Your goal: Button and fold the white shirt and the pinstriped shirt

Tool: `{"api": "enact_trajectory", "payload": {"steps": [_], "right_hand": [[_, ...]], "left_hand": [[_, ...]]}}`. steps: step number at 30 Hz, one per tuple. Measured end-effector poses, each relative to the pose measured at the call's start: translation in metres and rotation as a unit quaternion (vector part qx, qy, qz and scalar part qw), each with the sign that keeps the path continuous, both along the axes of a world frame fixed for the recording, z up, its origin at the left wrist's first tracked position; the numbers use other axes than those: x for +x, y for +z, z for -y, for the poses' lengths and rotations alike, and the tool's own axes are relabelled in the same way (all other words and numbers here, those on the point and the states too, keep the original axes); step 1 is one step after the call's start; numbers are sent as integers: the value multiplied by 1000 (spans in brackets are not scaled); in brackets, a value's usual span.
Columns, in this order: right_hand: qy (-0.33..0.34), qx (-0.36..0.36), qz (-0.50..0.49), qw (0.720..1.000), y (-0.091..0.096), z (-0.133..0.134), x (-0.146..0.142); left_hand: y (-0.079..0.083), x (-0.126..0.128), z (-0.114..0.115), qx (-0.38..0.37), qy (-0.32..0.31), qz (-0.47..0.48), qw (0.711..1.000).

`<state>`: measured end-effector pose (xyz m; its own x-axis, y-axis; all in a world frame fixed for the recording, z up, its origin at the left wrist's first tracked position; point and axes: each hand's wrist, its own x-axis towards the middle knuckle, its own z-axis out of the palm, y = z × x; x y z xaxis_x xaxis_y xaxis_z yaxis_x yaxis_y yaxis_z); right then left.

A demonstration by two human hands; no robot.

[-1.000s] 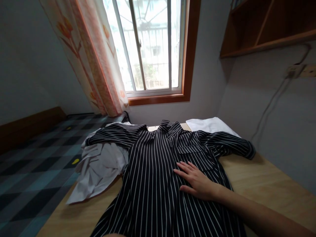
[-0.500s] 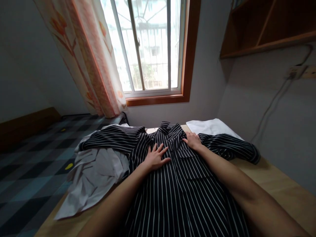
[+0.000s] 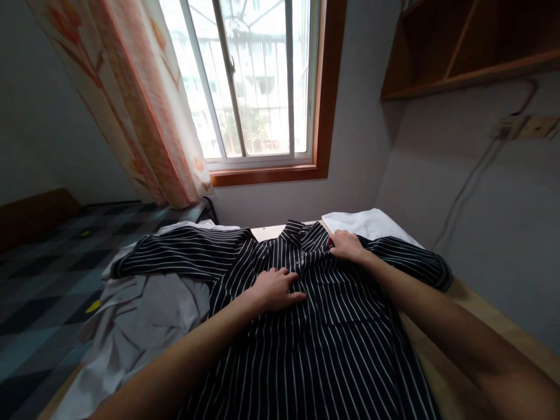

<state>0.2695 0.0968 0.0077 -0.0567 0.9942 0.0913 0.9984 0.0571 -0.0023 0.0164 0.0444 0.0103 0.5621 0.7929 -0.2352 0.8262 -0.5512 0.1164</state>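
A black shirt (image 3: 280, 361) with white stripes lies front up, its collar (image 3: 292, 231) toward the window and its sleeves spread to both sides. My left hand (image 3: 276, 290) rests on the chest beside the button line, thumb apart and fingers slightly bent against the cloth. Near the shoulder right of the collar, my right hand (image 3: 345, 245) has its fingers curled onto the fabric, pinching it. Creases run across the upper chest from there. The shirt's lower end runs out of the bottom of the view.
A wooden table (image 3: 464, 315) carries the shirt. Crumpled grey-white cloth (image 3: 149, 315) lies under the left sleeve, and white cloth (image 3: 367, 221) behind the right one. At left is a bed with a checked cover (image 3: 39, 297). A shelf (image 3: 455, 52) and a power cable (image 3: 466, 189) are on the right wall.
My right hand has gone from lying on the shoulder to curling into the cloth. My left hand's fingers are less spread. The left sleeve lies straighter, and the view has shifted slightly.
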Motion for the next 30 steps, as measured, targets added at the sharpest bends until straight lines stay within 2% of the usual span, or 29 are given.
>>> {"api": "enact_trajectory", "payload": {"steps": [2, 5, 8, 11, 13, 15, 17, 19, 21, 23, 25, 26, 28, 30], "right_hand": [[15, 38, -47, 998, 5, -17, -9], [83, 51, -80, 992, 4, -49, -21], [122, -1, -66, 990, -6, -77, -28], [124, -40, -39, 991, -12, -92, -26], [133, -26, -22, 991, -10, -93, -19], [156, 24, -16, 987, -4, -87, -5], [168, 85, -19, 982, 1, -78, 15], [151, 113, -27, 982, 4, -69, 38], [113, 91, -42, 988, 3, -62, 58], [82, 34, -72, 994, 0, -60, 70], [48, -32, -118, 991, -4, -62, 73], [31, -64, -146, 987, -6, -63, 72], [0, -105, -194, 975, -8, -64, 64], [-40, -89, -215, 972, -12, -63, 53]], "left_hand": [[17, 12, -32, 34, 12, 28, 999], [30, 31, -90, 155, 0, 99, 983], [24, 46, -140, 186, -17, 109, 976], [13, 53, -169, 162, -46, 81, 982], [11, 50, -176, 170, -64, 68, 981], [14, 37, -177, 204, -87, 66, 973], [19, 16, -174, 245, -115, 76, 960], [23, -8, -169, 263, -128, 80, 953], [23, -29, -165, 241, -127, 54, 961], [20, -40, -162, 189, -110, 30, 975], [16, -41, -162, 139, -52, 57, 987], [14, -38, -162, 126, 1, 93, 988], [11, -28, -164, 124, 123, 165, 971], [7, -15, -165, 128, 215, 193, 949]]}}
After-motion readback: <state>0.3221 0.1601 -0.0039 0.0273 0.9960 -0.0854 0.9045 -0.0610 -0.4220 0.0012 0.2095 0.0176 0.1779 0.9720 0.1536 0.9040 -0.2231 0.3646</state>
